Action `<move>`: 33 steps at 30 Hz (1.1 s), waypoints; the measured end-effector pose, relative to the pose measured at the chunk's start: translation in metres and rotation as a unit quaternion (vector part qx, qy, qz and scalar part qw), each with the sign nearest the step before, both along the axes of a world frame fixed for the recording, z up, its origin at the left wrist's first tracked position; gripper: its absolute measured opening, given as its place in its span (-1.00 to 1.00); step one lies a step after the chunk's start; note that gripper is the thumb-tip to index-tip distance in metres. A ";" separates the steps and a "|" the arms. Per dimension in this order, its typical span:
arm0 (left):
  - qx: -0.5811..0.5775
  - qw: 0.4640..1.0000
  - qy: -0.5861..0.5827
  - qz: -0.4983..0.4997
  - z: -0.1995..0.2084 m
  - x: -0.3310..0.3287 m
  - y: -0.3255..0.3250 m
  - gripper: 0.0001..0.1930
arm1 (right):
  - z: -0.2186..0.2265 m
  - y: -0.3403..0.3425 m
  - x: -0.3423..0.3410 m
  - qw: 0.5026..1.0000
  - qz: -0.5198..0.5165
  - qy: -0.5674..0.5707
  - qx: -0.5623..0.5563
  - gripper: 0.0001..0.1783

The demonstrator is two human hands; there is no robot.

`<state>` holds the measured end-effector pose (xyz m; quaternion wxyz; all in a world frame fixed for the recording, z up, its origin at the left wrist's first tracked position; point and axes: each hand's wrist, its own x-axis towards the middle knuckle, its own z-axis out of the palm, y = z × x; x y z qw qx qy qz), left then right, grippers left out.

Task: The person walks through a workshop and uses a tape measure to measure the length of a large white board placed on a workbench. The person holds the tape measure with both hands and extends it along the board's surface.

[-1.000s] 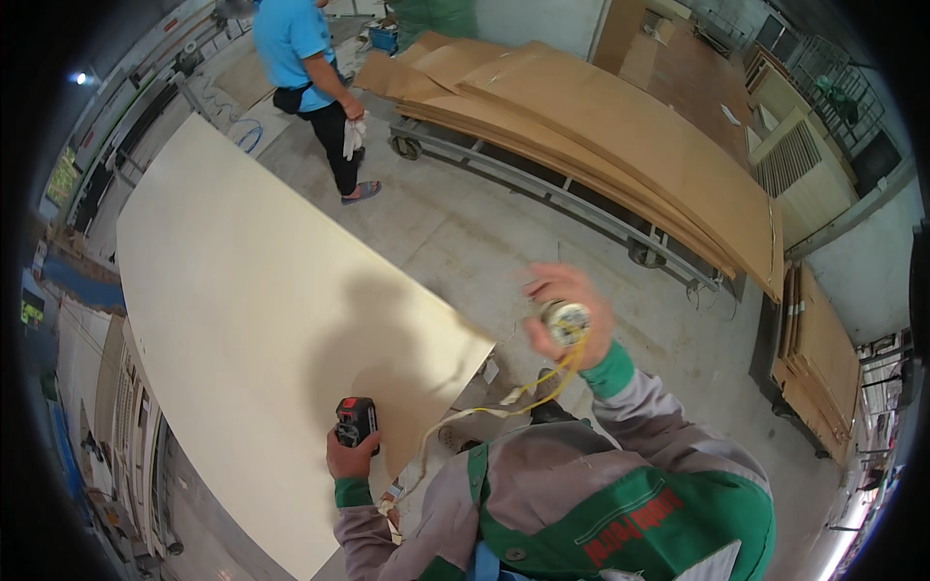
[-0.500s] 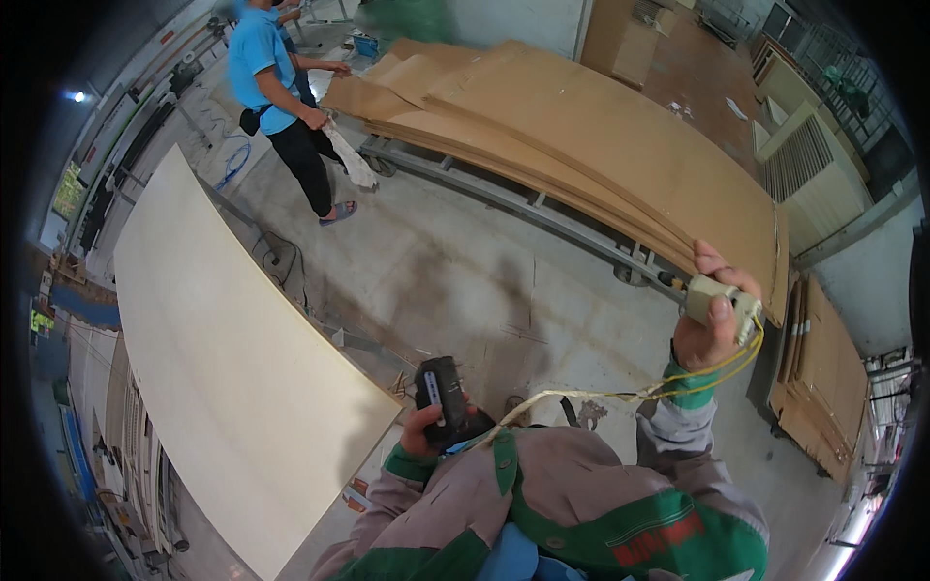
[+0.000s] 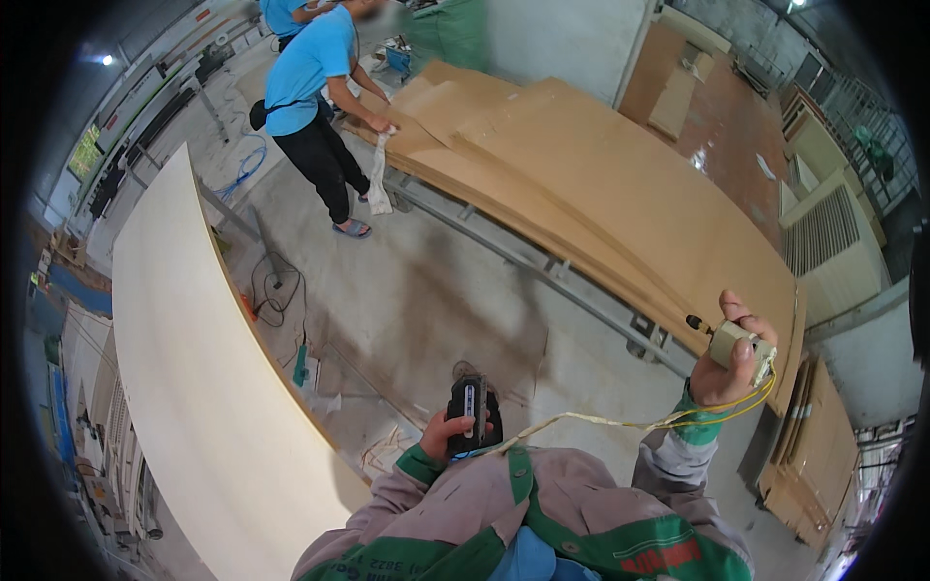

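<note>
My left hand (image 3: 447, 435) is closed around a black battery pack (image 3: 469, 402) in front of my waist. Held out to the right, my right hand (image 3: 728, 378) is wrapped round a small cream-coloured motor-like device (image 3: 733, 347) with a black tip on its far-left side. From that device a yellow cable (image 3: 663, 423) loops down and runs left across my chest toward the battery pack. Whether it joins the pack cannot be made out. To my left lies a large pale board (image 3: 213, 387), apart from both hands.
A person in a blue shirt (image 3: 308, 82) bends over stacked brown sheets (image 3: 620, 194) on a metal-framed trolley, holding a white cloth (image 3: 379, 174). Another person stands behind. Brown cardboard (image 3: 809, 450) leans at the right. A black cord and green-handled tool (image 3: 300, 365) lie beside the pale board.
My view has shifted. The battery pack has turned more upright in my left hand. The person in blue has leaned over the stack, bringing the cloth to its edge.
</note>
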<state>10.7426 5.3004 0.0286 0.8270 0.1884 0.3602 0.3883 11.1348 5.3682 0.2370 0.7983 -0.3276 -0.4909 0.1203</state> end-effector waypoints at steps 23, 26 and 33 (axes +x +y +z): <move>0.010 0.945 0.001 0.328 0.002 -0.205 0.397 -0.41 | -0.011 0.538 -0.231 0.979 0.194 -0.020 -0.060 -0.56; 0.006 0.937 0.010 0.349 0.025 -0.228 0.452 -0.42 | 0.003 0.606 -0.256 0.971 0.237 -0.017 -0.036 -0.55; 0.022 0.900 0.041 0.434 0.044 -0.294 0.530 -0.40 | 0.017 0.716 -0.359 0.895 0.444 0.051 0.011 -0.43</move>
